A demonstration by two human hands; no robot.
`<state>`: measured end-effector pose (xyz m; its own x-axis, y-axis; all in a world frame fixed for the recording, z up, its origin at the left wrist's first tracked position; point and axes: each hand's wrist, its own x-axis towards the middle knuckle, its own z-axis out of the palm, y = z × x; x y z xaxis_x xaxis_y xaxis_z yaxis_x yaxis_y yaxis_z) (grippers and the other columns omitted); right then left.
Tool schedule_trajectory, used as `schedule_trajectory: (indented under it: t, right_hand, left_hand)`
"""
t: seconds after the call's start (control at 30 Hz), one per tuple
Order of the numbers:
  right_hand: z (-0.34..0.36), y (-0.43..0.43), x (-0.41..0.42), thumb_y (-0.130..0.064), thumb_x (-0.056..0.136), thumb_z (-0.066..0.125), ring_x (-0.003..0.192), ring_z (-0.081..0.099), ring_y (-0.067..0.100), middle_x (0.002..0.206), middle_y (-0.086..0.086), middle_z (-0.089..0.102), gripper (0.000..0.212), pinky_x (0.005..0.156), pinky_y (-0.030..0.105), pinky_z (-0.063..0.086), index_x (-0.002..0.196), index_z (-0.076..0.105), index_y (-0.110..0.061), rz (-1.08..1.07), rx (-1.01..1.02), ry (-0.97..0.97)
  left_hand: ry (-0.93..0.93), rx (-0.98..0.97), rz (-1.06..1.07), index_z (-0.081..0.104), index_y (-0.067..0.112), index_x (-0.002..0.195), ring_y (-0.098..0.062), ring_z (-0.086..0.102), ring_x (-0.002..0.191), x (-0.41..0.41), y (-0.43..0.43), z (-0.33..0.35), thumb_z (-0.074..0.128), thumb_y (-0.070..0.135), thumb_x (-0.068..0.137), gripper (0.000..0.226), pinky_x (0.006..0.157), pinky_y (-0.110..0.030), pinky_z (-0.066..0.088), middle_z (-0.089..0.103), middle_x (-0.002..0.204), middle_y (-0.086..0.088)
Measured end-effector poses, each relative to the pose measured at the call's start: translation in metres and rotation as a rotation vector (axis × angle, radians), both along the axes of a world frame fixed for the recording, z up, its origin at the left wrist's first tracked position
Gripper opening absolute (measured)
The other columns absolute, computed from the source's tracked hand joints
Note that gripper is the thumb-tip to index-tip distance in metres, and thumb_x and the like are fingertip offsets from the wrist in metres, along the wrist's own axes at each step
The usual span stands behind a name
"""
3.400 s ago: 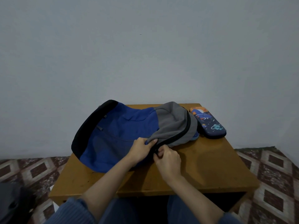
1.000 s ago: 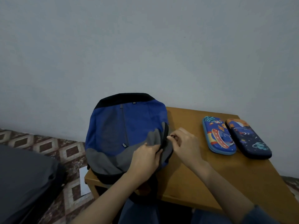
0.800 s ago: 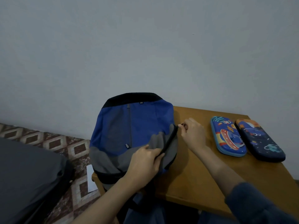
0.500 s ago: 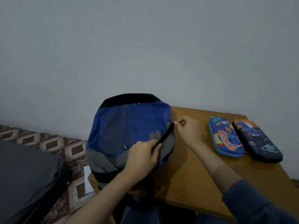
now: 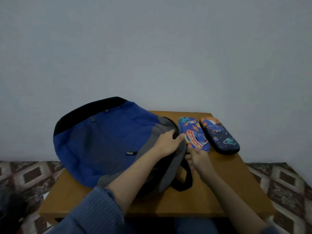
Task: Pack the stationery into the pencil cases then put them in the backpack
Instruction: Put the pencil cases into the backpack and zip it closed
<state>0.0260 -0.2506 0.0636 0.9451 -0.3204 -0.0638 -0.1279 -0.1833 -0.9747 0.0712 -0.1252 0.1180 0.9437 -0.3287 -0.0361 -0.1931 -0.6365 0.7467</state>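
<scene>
Backpack [image 5: 101,146] lies flat on left of surface [image 5: 219,191], grey zip end toward the two cases. Blue case [image 5: 194,134] sits just beside it, navy case [image 5: 219,135] further right. We judge bag soft, limp and light; cases stiff-shelled, best taken across long sides. Left hand [image 5: 166,143] fingers grip grey flap. Right hand [image 5: 197,157] fingers pinch opening edge; zip pull too small to tell. Vs half a sec ago: right hand nearer us, bag closer to blue case.

Both hands are gripping the backpack [image 5: 101,146], forearms reaching in from below.
The left hand [image 5: 166,143] is curling its fingers over the grey rim; the right hand [image 5: 196,157] is pinching the edge just beside it, fingertips bunched.
</scene>
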Motion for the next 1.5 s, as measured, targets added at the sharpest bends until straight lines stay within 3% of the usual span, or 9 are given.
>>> schedule_trajectory:
  t: [0.2, 0.37, 0.57, 0.77, 0.87, 1.1, 1.33, 1.43, 1.5]
  right_hand:
    - [-0.011, 0.018, -0.003, -0.036, 0.092, 0.054, 0.071, 0.062, 0.032, 0.073, 0.022, 0.064, 0.048, 0.064, 0.034, 0.049, 0.079, 0.063, 0.01, 0.094, 0.026, 0.095]
    - [-0.013, 0.044, -0.003, -0.023, 0.094, 0.054, 0.099, 0.061, 0.024, 0.099, 0.005, 0.065, 0.023, 0.088, 0.042, 0.051, 0.107, 0.061, -0.006, 0.038, 0.081, 0.013]
    - [0.018, 0.025, 0.004, -0.015, 0.096, 0.05, 0.082, 0.056, 0.019, 0.089, 0.008, 0.06, 0.01, 0.073, 0.025, 0.047, 0.097, 0.054, -0.007, -0.11, 0.017, -0.138]
    - [0.015, -0.038, 0.002, -0.018, 0.092, 0.057, 0.08, 0.057, 0.029, 0.076, 0.011, 0.058, 0.022, 0.067, 0.035, 0.044, 0.077, 0.054, -0.002, -0.157, -0.096, -0.081]
    - [0.003, -0.041, 0.0, -0.02, 0.092, 0.057, 0.083, 0.056, 0.026, 0.083, 0.009, 0.059, 0.019, 0.071, 0.035, 0.047, 0.091, 0.056, -0.001, -0.143, -0.106, -0.04]
    - [-0.005, -0.035, 0.007, -0.022, 0.092, 0.057, 0.061, 0.047, 0.017, 0.067, 0.005, 0.049, 0.028, 0.052, 0.025, 0.034, 0.069, 0.046, -0.01, -0.167, -0.129, -0.031]
    - [-0.002, -0.025, 0.002, -0.02, 0.092, 0.057, 0.056, 0.043, 0.017, 0.061, 0.005, 0.044, 0.034, 0.049, 0.024, 0.028, 0.063, 0.041, -0.011, -0.192, -0.169, -0.031]
    - [-0.002, -0.023, 0.003, -0.021, 0.091, 0.058, 0.061, 0.047, 0.022, 0.064, 0.007, 0.047, 0.031, 0.049, 0.026, 0.03, 0.067, 0.045, -0.008, -0.194, -0.177, -0.026]
    - [-0.001, -0.022, 0.004, -0.021, 0.091, 0.058, 0.067, 0.051, 0.027, 0.07, 0.01, 0.053, 0.027, 0.05, 0.027, 0.034, 0.075, 0.051, -0.002, -0.194, -0.175, -0.028]
  left_hand:
    - [-0.259, 0.452, -0.099, 0.003, 0.017, 0.15, -0.015, 0.003, 0.145, -0.046, 0.062, -0.029, 0.045, 0.056, 0.089, 0.083, 0.118, -0.041, 0.006, -0.001, 0.158, 0.002]
    - [-0.129, 0.669, -0.142, 0.004, 0.016, 0.15, -0.022, 0.007, 0.145, -0.075, 0.093, -0.05, 0.029, 0.046, 0.098, 0.064, 0.117, -0.04, 0.016, -0.001, 0.158, -0.003]
    - [-0.349, 0.495, -0.154, 0.018, 0.02, 0.149, -0.016, 0.038, 0.132, -0.081, 0.075, -0.043, 0.029, 0.038, 0.1, 0.053, 0.1, -0.028, 0.037, 0.024, 0.154, 0.004]
    - [-0.294, 0.483, -0.242, 0.03, 0.016, 0.145, -0.023, 0.043, 0.126, -0.088, 0.026, -0.049, 0.041, 0.045, 0.095, 0.059, 0.094, -0.037, 0.042, 0.035, 0.147, 0.0]
    - [-0.377, 0.441, -0.158, 0.056, 0.013, 0.119, -0.025, 0.057, 0.103, -0.085, 0.018, -0.052, 0.041, 0.027, 0.096, 0.031, 0.08, -0.036, 0.047, 0.058, 0.121, -0.006]
    - [-0.368, 0.065, 0.313, 0.066, 0.01, 0.09, -0.028, 0.063, 0.086, -0.026, 0.083, -0.001, 0.058, 0.014, 0.086, 0.01, 0.076, -0.036, 0.051, 0.069, 0.09, -0.011]
    - [0.004, 0.022, 0.654, 0.066, 0.002, 0.093, -0.033, 0.063, 0.091, 0.016, 0.195, -0.014, 0.07, 0.015, 0.083, 0.017, 0.083, -0.043, 0.052, 0.066, 0.096, -0.019]
    - [-0.241, -0.134, 0.756, 0.048, 0.001, 0.131, -0.035, 0.049, 0.121, 0.011, 0.18, -0.01, 0.058, 0.013, 0.09, 0.044, 0.101, -0.042, 0.041, 0.052, 0.133, -0.018]
    - [-0.578, -0.266, 0.63, 0.046, 0.002, 0.134, -0.026, 0.04, 0.132, -0.007, 0.146, -0.001, 0.048, 0.013, 0.094, 0.041, 0.111, -0.031, 0.027, 0.044, 0.142, -0.014]
